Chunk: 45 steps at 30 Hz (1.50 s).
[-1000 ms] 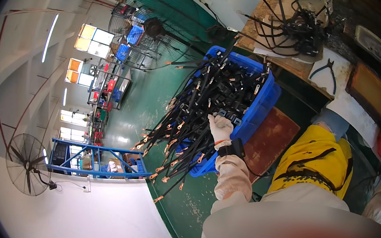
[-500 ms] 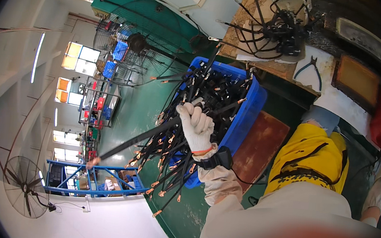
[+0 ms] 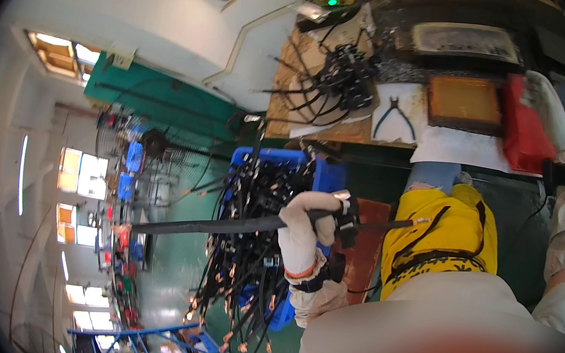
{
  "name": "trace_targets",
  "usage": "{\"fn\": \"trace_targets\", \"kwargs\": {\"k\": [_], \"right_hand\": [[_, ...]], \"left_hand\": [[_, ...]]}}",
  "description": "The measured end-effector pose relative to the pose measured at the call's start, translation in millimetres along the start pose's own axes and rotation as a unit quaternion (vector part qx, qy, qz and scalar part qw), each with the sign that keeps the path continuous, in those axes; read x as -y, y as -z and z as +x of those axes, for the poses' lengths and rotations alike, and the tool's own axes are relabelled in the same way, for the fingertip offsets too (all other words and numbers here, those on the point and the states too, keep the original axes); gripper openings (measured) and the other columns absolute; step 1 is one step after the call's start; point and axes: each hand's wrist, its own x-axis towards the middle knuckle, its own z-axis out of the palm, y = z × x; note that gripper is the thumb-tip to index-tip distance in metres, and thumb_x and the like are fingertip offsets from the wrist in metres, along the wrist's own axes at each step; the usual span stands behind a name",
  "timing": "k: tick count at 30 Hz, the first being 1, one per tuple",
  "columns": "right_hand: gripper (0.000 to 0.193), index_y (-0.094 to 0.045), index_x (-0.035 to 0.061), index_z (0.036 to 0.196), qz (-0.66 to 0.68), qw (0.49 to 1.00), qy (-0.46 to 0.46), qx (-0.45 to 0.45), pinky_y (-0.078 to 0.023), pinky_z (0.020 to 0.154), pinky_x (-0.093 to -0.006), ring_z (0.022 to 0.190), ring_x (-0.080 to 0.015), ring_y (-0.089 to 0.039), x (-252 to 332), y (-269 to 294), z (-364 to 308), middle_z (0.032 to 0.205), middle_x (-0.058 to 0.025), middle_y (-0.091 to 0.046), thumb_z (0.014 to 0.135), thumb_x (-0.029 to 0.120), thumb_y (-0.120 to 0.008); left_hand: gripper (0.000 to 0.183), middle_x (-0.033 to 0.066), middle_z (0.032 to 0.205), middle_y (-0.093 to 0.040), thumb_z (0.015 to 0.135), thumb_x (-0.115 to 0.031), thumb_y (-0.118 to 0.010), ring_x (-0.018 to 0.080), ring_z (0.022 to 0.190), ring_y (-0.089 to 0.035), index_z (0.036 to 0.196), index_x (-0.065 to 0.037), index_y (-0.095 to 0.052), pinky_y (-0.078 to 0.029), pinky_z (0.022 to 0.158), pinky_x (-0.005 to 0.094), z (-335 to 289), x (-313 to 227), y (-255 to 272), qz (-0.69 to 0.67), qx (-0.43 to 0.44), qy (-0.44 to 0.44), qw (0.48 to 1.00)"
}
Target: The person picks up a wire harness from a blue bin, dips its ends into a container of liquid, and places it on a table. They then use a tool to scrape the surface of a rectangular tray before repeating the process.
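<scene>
My left hand, in a white knit glove, is closed around a thick black cable above a blue crate. The cable has a copper lug at its left end and a black block-like part near my hand; a thinner lead with a metal tip reaches right over my yellow apron. Black cables with copper lugs fill the crate and hang over its near and left sides. At the far right my gloved right hand is beside a red cloth-like piece at the bench; its fingers are too unclear to read.
The workbench carries a pile of black cables, pliers on white paper, a wood-framed tray and a grey rectangular plate. A reddish-brown board lies by the crate. A standing fan is beyond.
My left hand has lifted the thick cable out over the crate and turned it nearly level. The view has turned toward the bench, showing more of it. My right hand stays by the red piece.
</scene>
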Motion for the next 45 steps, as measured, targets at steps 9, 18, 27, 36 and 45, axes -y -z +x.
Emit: {"fn": "trace_targets", "kwargs": {"k": [9, 18, 27, 36, 45], "right_hand": [[0.033, -0.053, 0.0022, 0.114, -0.358, 0.928, 0.007, 0.104, -0.045, 0.079, -0.0273, 0.09, -0.0151, -0.055, -19.6, -127.5, -83.8, 0.099, -0.0077, -0.057, 0.081, 0.002, -0.057], [0.049, -0.04, 0.0086, 0.132, 0.104, 0.972, -0.206, 0.045, -0.048, 0.079, -0.028, 0.086, -0.0183, -0.06, -81.6, -208.9, -101.4, 0.104, -0.0116, -0.06, 0.089, 0.026, -0.057], [0.082, -0.028, 0.0054, 0.137, -0.202, 0.978, 0.0, 0.046, -0.037, 0.097, -0.032, 0.117, -0.0213, -0.045, -55.3, -210.8, -131.1, 0.127, -0.0139, -0.044, 0.066, 0.012, -0.069], [0.043, -0.049, 0.0063, 0.119, -0.194, 0.976, -0.088, -0.053, -0.044, 0.081, -0.0288, 0.092, -0.0151, -0.054, -67.5, -186.6, -133.4, 0.103, -0.0063, -0.059, 0.078, 0.015, -0.061], [0.051, -0.032, 0.0059, 0.133, -0.105, 0.983, 0.047, -0.145, -0.043, 0.074, -0.0242, 0.083, -0.0099, -0.05, -63.7, -185.9, -117.3, 0.112, -0.006, -0.054, 0.087, 0.012, -0.05]], "left_hand": [[0.046, 0.0127, 0.065, -0.052, 0.091, -0.046, -0.046, 0.0178, 0.042, -0.046, 0.072, -0.005, -0.051, -0.036, 0.038, 0.0273, 1.7, 6.0, -69.2, -0.389, 0.115, -0.121, 0.906], [0.029, 0.0125, 0.079, -0.056, 0.097, -0.033, -0.039, 0.0203, 0.066, -0.058, 0.091, -0.005, -0.043, -0.048, 0.06, 0.0307, -5.0, 26.8, -120.1, -0.428, 0.276, 0.091, 0.856], [0.033, 0.0121, 0.098, -0.059, 0.095, -0.018, -0.044, 0.0184, 0.084, -0.059, 0.122, 0.001, -0.043, -0.048, 0.079, 0.0323, 11.1, 61.9, -112.5, -0.201, 0.216, 0.008, 0.955], [0.04, 0.0132, 0.098, -0.062, 0.095, -0.034, -0.044, 0.0119, 0.076, -0.059, 0.112, 0.001, -0.05, -0.047, 0.073, 0.0236, 30.5, 67.6, -88.1, -0.176, 0.094, -0.034, 0.979], [0.054, 0.011, 0.103, -0.058, 0.087, -0.052, -0.049, 0.0078, 0.057, -0.039, 0.11, -0.003, -0.051, -0.034, 0.05, 0.0202, 38.6, 98.6, -98.6, -0.477, 0.054, 0.118, 0.869]]}}
